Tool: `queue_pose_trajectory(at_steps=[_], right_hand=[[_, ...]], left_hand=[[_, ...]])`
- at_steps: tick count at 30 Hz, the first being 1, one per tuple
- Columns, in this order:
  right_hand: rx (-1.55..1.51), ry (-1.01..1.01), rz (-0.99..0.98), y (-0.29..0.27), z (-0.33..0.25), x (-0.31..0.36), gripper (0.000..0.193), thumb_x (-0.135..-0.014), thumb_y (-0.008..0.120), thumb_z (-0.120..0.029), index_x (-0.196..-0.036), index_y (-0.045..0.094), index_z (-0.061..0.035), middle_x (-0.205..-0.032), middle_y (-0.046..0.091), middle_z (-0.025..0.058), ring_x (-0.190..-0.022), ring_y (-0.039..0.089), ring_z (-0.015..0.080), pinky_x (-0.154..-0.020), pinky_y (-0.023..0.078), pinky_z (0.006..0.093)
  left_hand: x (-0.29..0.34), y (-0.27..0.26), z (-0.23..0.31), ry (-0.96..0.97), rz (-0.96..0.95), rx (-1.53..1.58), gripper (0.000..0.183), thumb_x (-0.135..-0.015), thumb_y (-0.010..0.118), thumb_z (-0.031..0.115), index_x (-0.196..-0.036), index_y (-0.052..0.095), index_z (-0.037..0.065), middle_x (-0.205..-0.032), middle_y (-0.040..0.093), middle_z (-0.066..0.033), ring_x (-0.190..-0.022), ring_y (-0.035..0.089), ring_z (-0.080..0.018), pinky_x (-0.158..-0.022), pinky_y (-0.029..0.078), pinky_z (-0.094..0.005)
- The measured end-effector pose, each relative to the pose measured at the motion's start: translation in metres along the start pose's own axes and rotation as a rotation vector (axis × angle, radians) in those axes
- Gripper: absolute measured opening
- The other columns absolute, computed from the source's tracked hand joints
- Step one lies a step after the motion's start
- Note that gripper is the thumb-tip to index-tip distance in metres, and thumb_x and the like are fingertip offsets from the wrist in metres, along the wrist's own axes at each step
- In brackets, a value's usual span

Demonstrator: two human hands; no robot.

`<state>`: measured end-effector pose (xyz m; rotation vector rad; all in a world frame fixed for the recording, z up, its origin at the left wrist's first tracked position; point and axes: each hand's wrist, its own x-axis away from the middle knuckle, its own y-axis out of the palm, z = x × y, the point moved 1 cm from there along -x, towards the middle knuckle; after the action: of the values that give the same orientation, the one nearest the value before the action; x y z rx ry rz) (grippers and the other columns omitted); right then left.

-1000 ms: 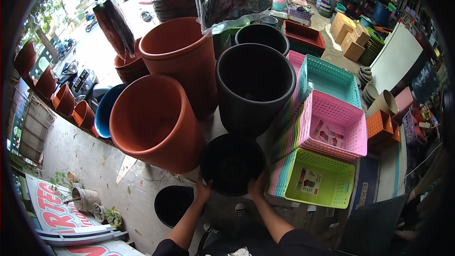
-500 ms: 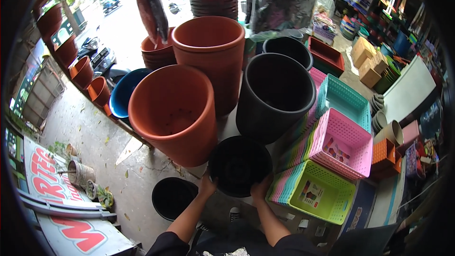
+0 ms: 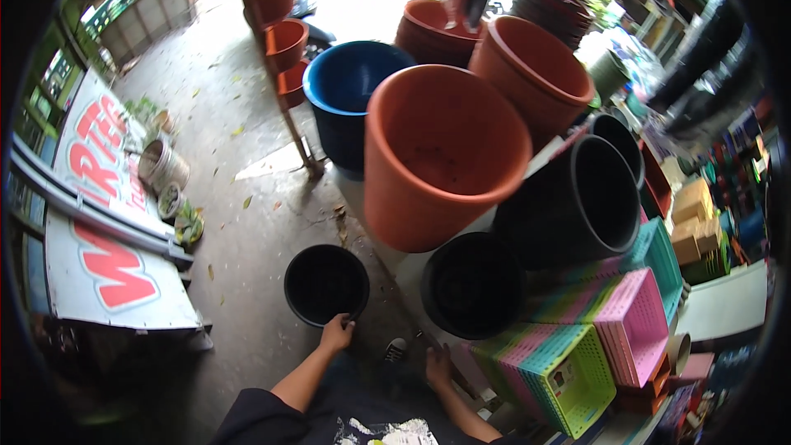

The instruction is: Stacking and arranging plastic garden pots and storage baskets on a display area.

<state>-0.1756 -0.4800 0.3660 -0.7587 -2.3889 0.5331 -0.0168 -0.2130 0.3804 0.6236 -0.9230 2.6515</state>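
One black pot (image 3: pixel 474 284) sits on the worktop (image 3: pixel 406 267), while a second pot (image 3: pixel 326 284) is off it, on or over the floor (image 3: pixel 239 251), rim gripped by left hand (image 3: pixel 336 334), right hand (image 3: pixel 439 369) empty.

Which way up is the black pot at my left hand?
Upright: the black pot shows its round mouth facing up, your left hand at its rim. Slight tilt: cannot tell.

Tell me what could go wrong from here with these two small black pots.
The left hand seems to have the left black pot only by its rim, so it could slip or tip. The right black pot sits near the platform edge, and the right hand, close by, might bump it.
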Motion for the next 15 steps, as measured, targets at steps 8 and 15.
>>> queue_pose_trajectory(at_steps=[8, 15], right_hand=[[0.326, 0.121, -0.46, 0.125, -0.004, -0.038, 0.061, -0.087, 0.067, -0.036, -0.132, 0.052, 0.0035, -0.123, 0.062, 0.025, -0.117, 0.06, 0.0329, -0.098, 0.047, 0.0409], [0.486, 0.242, -0.465, 0.253, -0.043, -0.088, 0.066, -0.085, 0.068, -0.034, -0.134, 0.049, 0.0049, -0.133, 0.055, 0.0272, -0.126, 0.052, 0.0386, -0.106, 0.042, 0.0418]], left_hand=[[-0.027, -0.067, -0.116, -0.258, 0.137, 0.046, 0.043, -0.086, 0.068, 0.014, -0.125, 0.058, 0.002, -0.108, 0.07, -0.0184, -0.102, 0.067, -0.0309, -0.092, 0.052, -0.0389], [-0.107, -0.107, -0.186, -0.293, 0.234, 0.024, 0.05, -0.082, 0.073, 0.012, -0.128, 0.055, 0.002, -0.115, 0.064, -0.0202, -0.115, 0.059, -0.0354, -0.1, 0.046, -0.0409]])
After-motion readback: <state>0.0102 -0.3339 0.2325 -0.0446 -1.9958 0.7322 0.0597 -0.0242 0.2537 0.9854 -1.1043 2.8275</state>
